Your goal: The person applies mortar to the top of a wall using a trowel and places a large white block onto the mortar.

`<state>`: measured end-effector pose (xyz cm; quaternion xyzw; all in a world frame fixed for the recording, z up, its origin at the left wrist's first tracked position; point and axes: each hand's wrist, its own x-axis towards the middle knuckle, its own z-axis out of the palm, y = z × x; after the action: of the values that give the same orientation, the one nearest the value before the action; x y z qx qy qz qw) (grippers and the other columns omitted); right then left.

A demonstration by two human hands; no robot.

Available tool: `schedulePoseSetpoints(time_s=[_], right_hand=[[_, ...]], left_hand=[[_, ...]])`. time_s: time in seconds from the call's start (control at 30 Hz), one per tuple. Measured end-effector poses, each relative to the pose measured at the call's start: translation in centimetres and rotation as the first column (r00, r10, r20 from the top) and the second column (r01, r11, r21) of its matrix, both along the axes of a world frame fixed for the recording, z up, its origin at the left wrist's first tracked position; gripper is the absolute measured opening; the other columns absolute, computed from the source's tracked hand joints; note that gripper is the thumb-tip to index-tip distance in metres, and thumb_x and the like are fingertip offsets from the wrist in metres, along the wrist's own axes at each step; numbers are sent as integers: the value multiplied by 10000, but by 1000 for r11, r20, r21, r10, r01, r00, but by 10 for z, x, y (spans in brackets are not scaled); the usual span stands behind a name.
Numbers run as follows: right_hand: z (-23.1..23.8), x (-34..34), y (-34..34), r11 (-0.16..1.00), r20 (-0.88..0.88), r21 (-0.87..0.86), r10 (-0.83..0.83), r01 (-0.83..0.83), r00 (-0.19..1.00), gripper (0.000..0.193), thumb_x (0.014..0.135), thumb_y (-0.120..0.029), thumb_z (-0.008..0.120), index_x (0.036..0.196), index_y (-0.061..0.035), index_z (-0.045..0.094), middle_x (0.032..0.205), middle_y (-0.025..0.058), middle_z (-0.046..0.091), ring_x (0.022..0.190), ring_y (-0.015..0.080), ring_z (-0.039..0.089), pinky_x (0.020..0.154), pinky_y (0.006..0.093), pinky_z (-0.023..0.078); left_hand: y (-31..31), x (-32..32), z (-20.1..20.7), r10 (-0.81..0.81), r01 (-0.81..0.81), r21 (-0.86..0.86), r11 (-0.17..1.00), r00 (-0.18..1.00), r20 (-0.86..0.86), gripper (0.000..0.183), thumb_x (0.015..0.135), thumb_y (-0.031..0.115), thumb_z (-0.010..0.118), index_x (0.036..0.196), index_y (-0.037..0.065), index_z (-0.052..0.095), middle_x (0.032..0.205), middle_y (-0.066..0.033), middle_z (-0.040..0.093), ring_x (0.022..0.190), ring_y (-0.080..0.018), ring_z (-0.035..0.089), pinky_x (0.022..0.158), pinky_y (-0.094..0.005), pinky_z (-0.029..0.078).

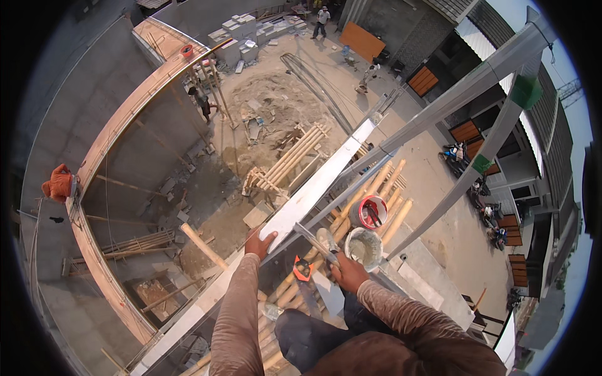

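A long white beam (313, 183) runs diagonally past me. My left hand (258, 243) grips its edge, with the thumb across the top and the other fingers partly hidden on the left side. In my right hand (348, 273) is a hammer (316, 243), held by the handle, its head close to the beam's right edge. Below the hammer lies a handsaw with an orange handle (303, 268) on bamboo poles (285, 292). A pale bucket (364, 249) holding greyish material stands beside my right hand, and a red bucket (369, 212) with tools inside stands just beyond it.
I am high above a dirt yard with a sand mound (269, 94) and stacked blocks (235, 31). Grey metal posts (439, 116) slant across the right side. A curved wooden formwork (103, 147) tops the left wall, where a person in orange (59, 183) works. Others stand below.
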<state>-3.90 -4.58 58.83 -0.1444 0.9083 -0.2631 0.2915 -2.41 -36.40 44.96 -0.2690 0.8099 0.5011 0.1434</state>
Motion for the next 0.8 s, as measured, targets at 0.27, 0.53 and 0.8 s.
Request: schedulePoseSetpoints(time_s=[0.27,0.53,0.8], right_hand=[[68,26,129,985,24,155,78,-81,997,352,890,-373,582,1126,-112,565,987,217,686,938,415,660,832,536,496],[86,67,76,996,-26,-77,37,-39,999,351,905,-438,579,1131,-171,604,953,194,689,925,416,658,833,547,488],[164,57,-45,795,-164,-437,389,-420,907,302,939,-430,561,1088,-167,562,977,166,676,920,410,642,788,553,470]], left_hand=[[31,92,55,52,-76,-291,954,995,-90,833,903,461,674,1409,-142,400,1423,-352,437,1359,-459,390,1156,-479,294],[30,247,115,76,-84,-106,991,994,-79,227,861,178,724,955,-28,709,798,-127,715,756,-192,683,699,-333,528],[66,183,309,253,-136,280,950,860,-444,417,895,251,734,1188,-6,586,1057,-154,684,1001,-201,649,880,-334,516]])
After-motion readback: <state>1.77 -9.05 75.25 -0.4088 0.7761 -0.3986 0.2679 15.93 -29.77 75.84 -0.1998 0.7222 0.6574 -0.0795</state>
